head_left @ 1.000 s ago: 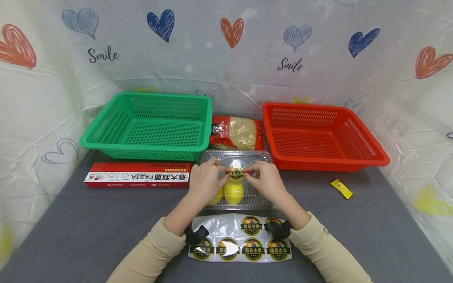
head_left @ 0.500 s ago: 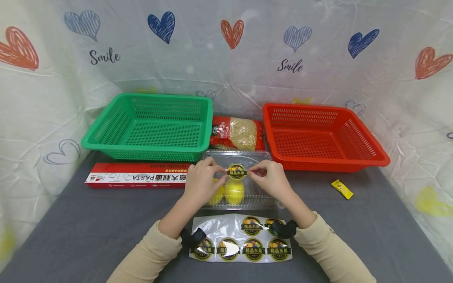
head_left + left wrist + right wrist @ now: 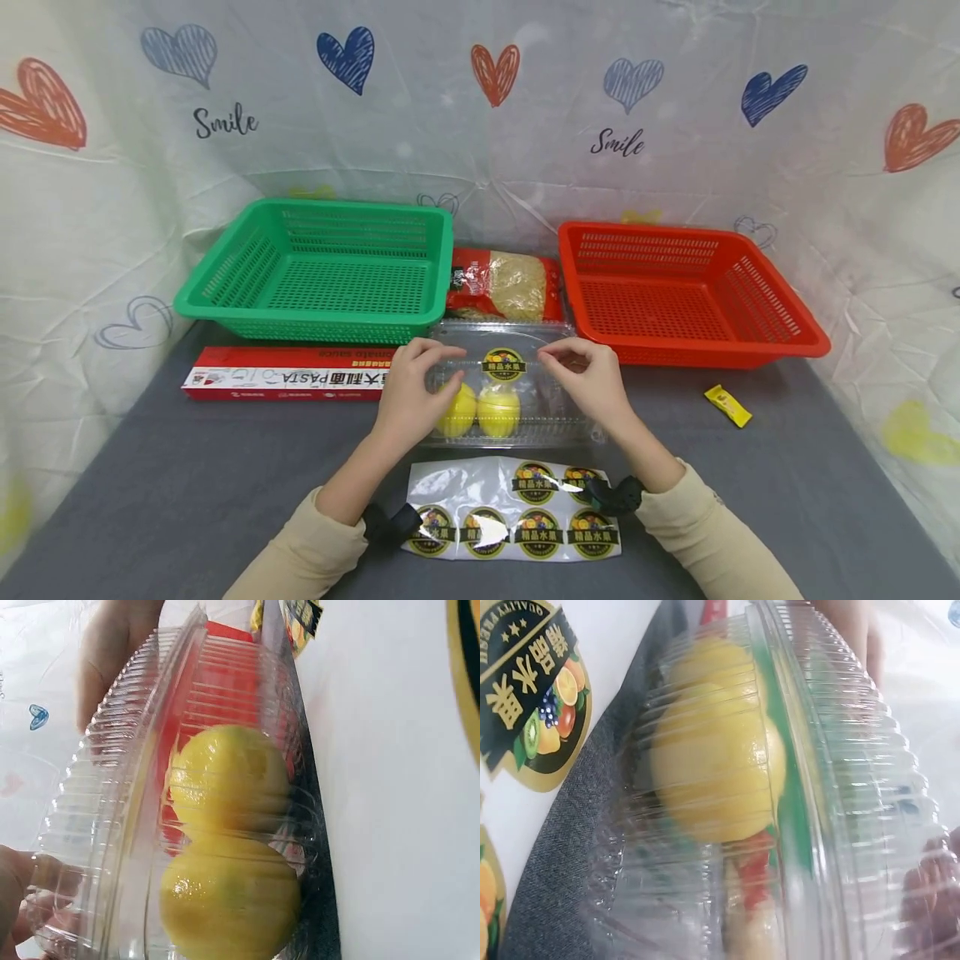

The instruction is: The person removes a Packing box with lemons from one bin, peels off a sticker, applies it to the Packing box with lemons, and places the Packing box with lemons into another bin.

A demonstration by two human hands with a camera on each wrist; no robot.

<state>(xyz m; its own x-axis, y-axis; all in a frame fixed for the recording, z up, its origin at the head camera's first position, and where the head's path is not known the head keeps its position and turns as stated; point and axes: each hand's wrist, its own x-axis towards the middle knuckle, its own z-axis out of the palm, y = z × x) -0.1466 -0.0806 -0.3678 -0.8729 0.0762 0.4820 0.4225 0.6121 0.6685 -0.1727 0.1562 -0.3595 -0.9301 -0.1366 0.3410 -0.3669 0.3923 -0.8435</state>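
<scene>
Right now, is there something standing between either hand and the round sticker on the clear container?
Nothing visible does. In the head view, the left hand and right hand flank the round sticker; only the clear lid shows in the gaps.

Staged tbl (image 3: pixel 285 475) w/ heart-print bkdrp (image 3: pixel 427 117)

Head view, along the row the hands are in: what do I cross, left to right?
Pasta box → left hand → round sticker → right hand → small yellow packet.
</scene>
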